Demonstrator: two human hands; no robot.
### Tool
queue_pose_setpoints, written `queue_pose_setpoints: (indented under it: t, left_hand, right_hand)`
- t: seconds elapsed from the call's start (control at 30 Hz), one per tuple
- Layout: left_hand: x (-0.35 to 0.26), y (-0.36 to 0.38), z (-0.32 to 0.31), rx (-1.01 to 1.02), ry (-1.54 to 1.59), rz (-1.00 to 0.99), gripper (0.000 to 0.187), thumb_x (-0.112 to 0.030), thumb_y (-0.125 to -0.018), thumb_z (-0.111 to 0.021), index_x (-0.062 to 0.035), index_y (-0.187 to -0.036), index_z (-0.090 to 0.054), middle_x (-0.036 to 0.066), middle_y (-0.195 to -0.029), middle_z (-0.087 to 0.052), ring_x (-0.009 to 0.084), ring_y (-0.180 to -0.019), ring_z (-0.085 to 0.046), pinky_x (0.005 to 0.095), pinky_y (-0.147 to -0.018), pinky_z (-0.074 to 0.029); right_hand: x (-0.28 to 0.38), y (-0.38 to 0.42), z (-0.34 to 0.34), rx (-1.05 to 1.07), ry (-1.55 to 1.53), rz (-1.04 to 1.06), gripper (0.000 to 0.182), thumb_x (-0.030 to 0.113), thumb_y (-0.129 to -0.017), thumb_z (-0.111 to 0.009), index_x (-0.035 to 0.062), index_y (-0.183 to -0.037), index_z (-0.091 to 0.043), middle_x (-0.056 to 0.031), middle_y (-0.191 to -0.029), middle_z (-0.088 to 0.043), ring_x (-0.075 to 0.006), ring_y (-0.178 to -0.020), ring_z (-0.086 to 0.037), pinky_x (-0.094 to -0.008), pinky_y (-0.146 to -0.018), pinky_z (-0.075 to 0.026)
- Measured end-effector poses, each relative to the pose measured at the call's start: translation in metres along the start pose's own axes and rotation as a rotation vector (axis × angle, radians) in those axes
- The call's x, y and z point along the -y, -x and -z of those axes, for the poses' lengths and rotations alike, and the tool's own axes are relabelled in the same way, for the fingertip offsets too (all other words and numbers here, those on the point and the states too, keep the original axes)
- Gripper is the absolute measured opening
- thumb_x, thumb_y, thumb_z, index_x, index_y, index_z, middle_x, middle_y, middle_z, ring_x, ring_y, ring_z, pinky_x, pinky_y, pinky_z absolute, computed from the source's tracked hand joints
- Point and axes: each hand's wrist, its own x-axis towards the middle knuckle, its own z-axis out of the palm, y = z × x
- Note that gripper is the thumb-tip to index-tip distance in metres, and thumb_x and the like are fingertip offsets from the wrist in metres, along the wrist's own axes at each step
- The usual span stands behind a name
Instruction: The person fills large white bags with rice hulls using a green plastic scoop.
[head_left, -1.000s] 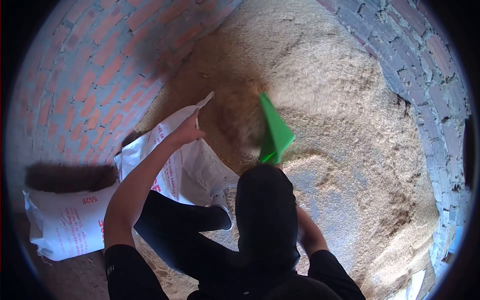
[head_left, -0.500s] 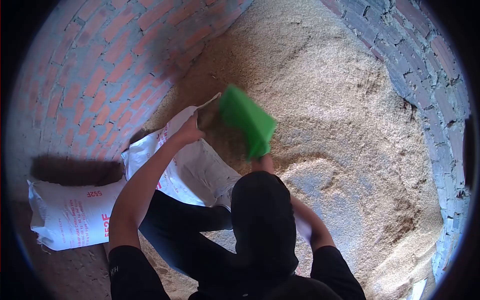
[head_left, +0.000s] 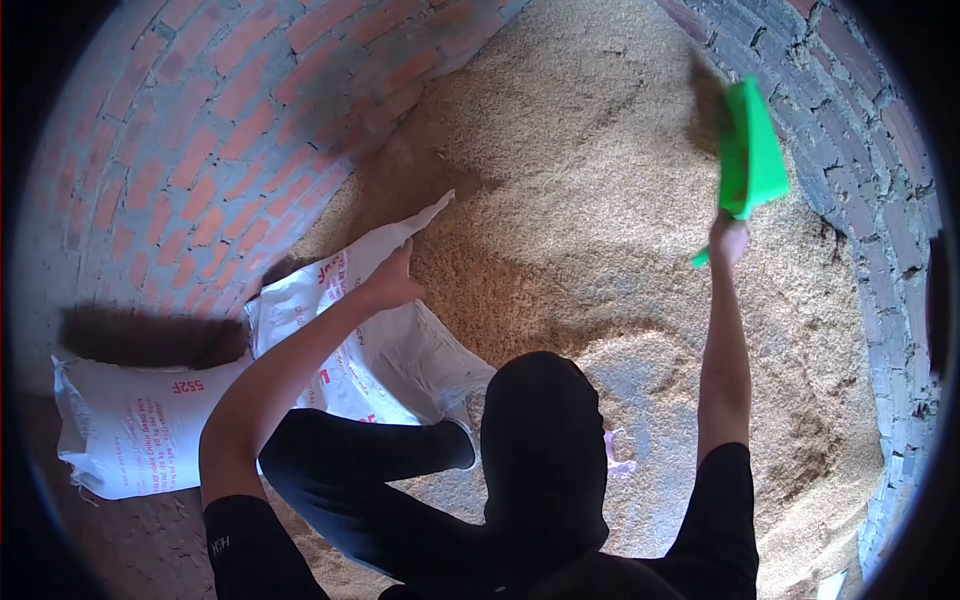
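My right hand is wrapped round the handle of a green dustpan, raised over the husks at the upper right, near the brick wall. My left hand grips the edge of a white woven sack with red print. The sack lies on its side, its mouth held partly open toward the right. My left fingertips are partly hidden by the hand. Loose tan husks are heaped across the floor around the sack and under the dustpan.
A second, filled white sack lies at the lower left. A red brick wall curves along the left, a greyer brick wall along the right. A small pinkish piece lies on the husks beside my head.
My right hand has swung the dustpan from the sack's mouth across to the upper right. My left hand has shifted slightly down and right, still on the sack's edge.
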Motion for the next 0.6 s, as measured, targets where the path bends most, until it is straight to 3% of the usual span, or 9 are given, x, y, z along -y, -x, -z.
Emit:
queue_pose_setpoints:
  t: [0.03,0.1,0.17,0.2,0.33,0.4,0.47,0.53,0.6]
  left_hand:
    - [-0.002,0.001,0.000,0.008,0.008,-0.001,0.092,-0.012,-0.066,-0.064,0.0110,-0.139,-0.012,0.031,-0.139,-0.028,0.0354,-0.131,-0.030,0.0337,-0.109,-0.025]
    - [-0.004,0.002,0.002,0.012,0.019,0.029,0.092,-0.012,-0.067,-0.064,0.0109,-0.139,-0.011,0.030,-0.140,-0.026,0.0351,-0.132,-0.028,0.0336,-0.109,-0.024]
    - [0.002,0.001,-0.003,-0.006,0.008,0.003,0.093,-0.012,-0.067,-0.064,0.0108,-0.139,-0.011,0.030,-0.140,-0.025,0.0347,-0.132,-0.027,0.0334,-0.109,-0.024]
    - [0.004,0.001,-0.003,-0.025,-0.010,-0.019,0.093,-0.013,-0.067,-0.064,0.0107,-0.139,-0.010,0.030,-0.141,-0.024,0.0344,-0.133,-0.027,0.0332,-0.109,-0.023]
    - [-0.003,0.005,-0.002,-0.018,0.067,-0.012,0.094,-0.012,-0.067,-0.064,0.0106,-0.139,-0.009,0.030,-0.142,-0.023,0.0337,-0.134,-0.025,0.0324,-0.110,-0.022]
    - [0.004,0.000,-0.006,-0.050,0.011,-0.016,0.093,-0.008,-0.068,-0.062,0.0061,-0.142,-0.007,0.026,-0.142,-0.027,0.0255,-0.118,-0.047,0.0298,-0.095,-0.039]
    - [0.013,-0.007,-0.014,-0.082,0.023,-0.028,0.093,-0.008,-0.068,-0.062,0.0059,-0.142,-0.007,0.026,-0.141,-0.028,0.0251,-0.115,-0.048,0.0294,-0.093,-0.041]
    - [0.014,-0.009,-0.020,-0.123,0.035,-0.039,0.093,-0.007,-0.068,-0.061,0.0056,-0.142,-0.007,0.026,-0.141,-0.029,0.0247,-0.113,-0.049,0.0291,-0.091,-0.042]
    - [0.007,-0.010,-0.026,-0.153,0.086,0.013,0.092,-0.006,-0.068,-0.061,0.0050,-0.142,-0.007,0.025,-0.138,-0.034,0.0232,-0.103,-0.054,0.0286,-0.084,-0.045]
  right_hand:
    - [0.001,0.006,-0.013,-0.010,-0.039,0.166,0.057,0.052,-0.080,-0.053,-0.0043,-0.083,-0.061,-0.0238,-0.069,-0.062,-0.0405,-0.068,-0.063,-0.0490,-0.056,-0.048]
    - [-0.009,0.021,-0.053,0.094,0.142,0.146,0.051,0.047,-0.079,-0.058,-0.0034,-0.087,-0.059,-0.0246,-0.072,-0.062,-0.0418,-0.068,-0.062,-0.0499,-0.058,-0.048]
    - [0.007,0.067,-0.053,0.327,0.025,0.068,0.050,0.044,-0.079,-0.059,-0.0046,-0.088,-0.058,-0.0242,-0.067,-0.061,-0.0424,-0.066,-0.062,-0.0499,-0.054,-0.047]
    - [0.002,0.092,-0.061,0.358,0.021,0.164,0.047,0.041,-0.079,-0.059,-0.0047,-0.089,-0.058,-0.0248,-0.067,-0.061,-0.0430,-0.066,-0.062,-0.0506,-0.054,-0.047]
    - [-0.001,0.198,-0.071,0.519,-0.184,0.259,0.041,0.036,-0.081,-0.061,-0.0044,-0.075,-0.059,-0.0236,-0.061,-0.058,-0.0414,-0.062,-0.061,-0.0491,-0.052,-0.045]
    - [0.005,0.248,-0.063,0.652,-0.240,0.201,0.036,0.029,-0.081,-0.061,-0.0053,-0.070,-0.058,-0.0264,-0.064,-0.058,-0.0433,-0.065,-0.060,-0.0502,-0.056,-0.045]
    - [0.020,0.297,-0.043,0.591,-0.213,0.183,0.031,0.025,-0.081,-0.060,-0.0053,-0.075,-0.059,-0.0277,-0.064,-0.057,-0.0436,-0.067,-0.059,-0.0502,-0.058,-0.045]
    - [0.025,0.335,-0.030,0.608,-0.282,0.227,0.034,0.019,-0.079,-0.057,-0.0065,-0.102,-0.054,-0.0289,-0.069,-0.058,-0.0457,-0.067,-0.059,-0.0508,-0.058,-0.044]
    - [0.045,0.353,-0.007,0.635,-0.355,0.131,0.040,0.018,-0.078,-0.057,-0.0061,-0.110,-0.049,-0.0292,-0.071,-0.058,-0.0457,-0.067,-0.059,-0.0509,-0.058,-0.044]
